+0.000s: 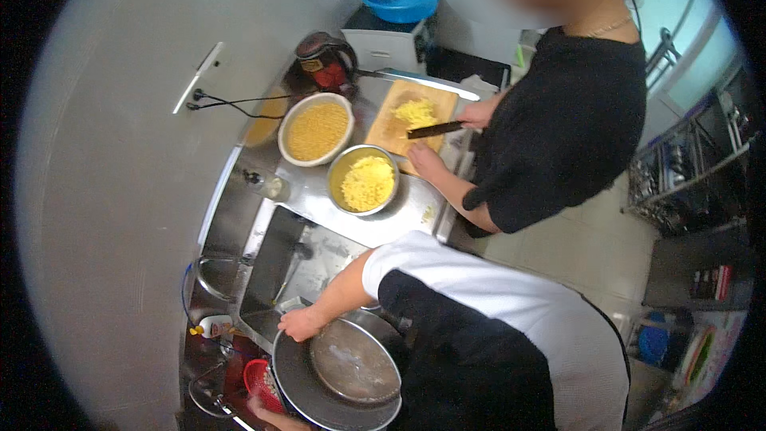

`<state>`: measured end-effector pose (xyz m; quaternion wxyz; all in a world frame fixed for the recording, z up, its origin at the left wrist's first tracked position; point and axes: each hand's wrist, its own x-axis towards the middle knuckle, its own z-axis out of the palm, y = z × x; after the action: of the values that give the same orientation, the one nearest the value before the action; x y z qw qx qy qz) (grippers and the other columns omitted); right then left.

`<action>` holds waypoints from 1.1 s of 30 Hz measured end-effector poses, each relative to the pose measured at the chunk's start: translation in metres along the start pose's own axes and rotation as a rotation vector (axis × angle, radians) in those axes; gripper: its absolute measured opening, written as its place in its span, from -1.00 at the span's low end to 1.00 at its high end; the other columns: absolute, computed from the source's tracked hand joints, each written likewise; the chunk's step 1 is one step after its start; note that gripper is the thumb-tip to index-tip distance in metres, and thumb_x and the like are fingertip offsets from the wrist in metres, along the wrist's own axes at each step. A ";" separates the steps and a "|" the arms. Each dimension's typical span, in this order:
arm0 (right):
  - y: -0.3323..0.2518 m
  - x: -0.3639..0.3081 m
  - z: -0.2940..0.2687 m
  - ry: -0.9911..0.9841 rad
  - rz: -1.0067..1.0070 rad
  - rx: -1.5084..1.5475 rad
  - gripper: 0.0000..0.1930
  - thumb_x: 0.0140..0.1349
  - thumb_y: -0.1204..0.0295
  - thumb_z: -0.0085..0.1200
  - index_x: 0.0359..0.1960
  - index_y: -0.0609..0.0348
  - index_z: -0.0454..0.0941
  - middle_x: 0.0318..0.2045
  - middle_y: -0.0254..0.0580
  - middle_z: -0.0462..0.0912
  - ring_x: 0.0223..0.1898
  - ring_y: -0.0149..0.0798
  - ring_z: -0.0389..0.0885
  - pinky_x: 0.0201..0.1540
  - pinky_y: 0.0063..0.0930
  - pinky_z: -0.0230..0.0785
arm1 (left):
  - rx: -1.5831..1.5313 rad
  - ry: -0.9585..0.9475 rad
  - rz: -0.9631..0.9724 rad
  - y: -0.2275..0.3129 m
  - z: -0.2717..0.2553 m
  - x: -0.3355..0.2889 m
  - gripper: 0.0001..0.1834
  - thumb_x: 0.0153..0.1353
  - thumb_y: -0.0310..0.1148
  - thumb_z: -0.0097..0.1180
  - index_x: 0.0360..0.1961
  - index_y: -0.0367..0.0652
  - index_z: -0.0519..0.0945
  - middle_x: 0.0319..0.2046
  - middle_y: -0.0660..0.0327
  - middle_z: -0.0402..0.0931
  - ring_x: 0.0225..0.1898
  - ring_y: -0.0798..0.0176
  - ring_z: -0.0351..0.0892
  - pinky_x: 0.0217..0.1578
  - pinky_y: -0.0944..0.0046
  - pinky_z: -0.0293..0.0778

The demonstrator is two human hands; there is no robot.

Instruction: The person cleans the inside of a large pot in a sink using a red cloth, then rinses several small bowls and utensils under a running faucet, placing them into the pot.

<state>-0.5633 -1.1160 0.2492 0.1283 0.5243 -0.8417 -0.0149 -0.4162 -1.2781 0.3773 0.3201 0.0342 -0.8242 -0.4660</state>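
A large deep metal pot [299,379] stands tilted over the near part of the sink. Its round bottom is wet and shiny, with a thin layer of cloudy liquid. My right hand [302,324] grips the pot's rim on the far side, its fingers closed over the edge. My left hand [267,413] is low in the view, beside the pot's near outer side and next to a red colander [257,379] with small pale pieces. Its fingers are blurred and partly cut off, so its hold cannot be made out. The sink basin [319,263] lies beyond the pot.
Across the counter, a co-worker in black cuts yellow strips with a dark knife [435,129] on a wooden board [388,128]. Nearby stand a steel bowl [335,195] of yellow pieces, a white basin [287,152] of yellow grains and a kettle [325,60]. A faucet [211,275] borders the sink.
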 end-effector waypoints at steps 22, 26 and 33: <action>-0.143 -0.042 -0.034 -1.168 -0.466 0.857 -0.74 0.05 0.26 -0.05 -0.31 0.08 0.58 -0.38 -0.12 0.60 -0.34 -0.19 0.53 -0.22 -0.30 0.34 | -1.032 0.375 -1.113 -0.116 -0.158 -0.173 -0.87 0.25 -0.34 -0.01 -0.31 -0.19 0.44 -0.62 0.39 0.34 -0.81 0.60 0.00 -0.81 0.56 -0.12; -0.195 0.008 -0.012 -0.714 -0.198 1.716 -0.78 0.08 0.32 -0.02 -0.28 0.15 0.49 -0.44 -0.09 0.57 -0.36 -0.20 0.52 -0.23 -0.32 0.36 | -0.870 0.405 -1.152 -0.114 -0.133 -0.129 -0.60 0.35 -0.14 -0.26 -0.30 -0.30 0.42 -0.56 0.30 0.30 -0.77 0.59 0.03 -0.79 0.56 -0.09; -0.211 0.111 0.036 -0.072 0.652 2.323 -0.79 0.08 0.35 -0.04 -0.29 0.15 0.51 -0.43 -0.08 0.57 -0.34 -0.20 0.53 -0.22 -0.31 0.36 | -0.710 0.301 -1.119 -0.094 -0.132 -0.133 -0.67 0.37 -0.19 -0.30 -0.32 -0.25 0.36 -0.57 0.28 0.24 -0.76 0.53 0.05 -0.75 0.51 -0.04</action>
<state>-0.4329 -1.3131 0.2029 -0.4455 0.0891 -0.4490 0.7694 -0.2595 -1.3819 0.2846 0.1338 0.4127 -0.4259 -0.7940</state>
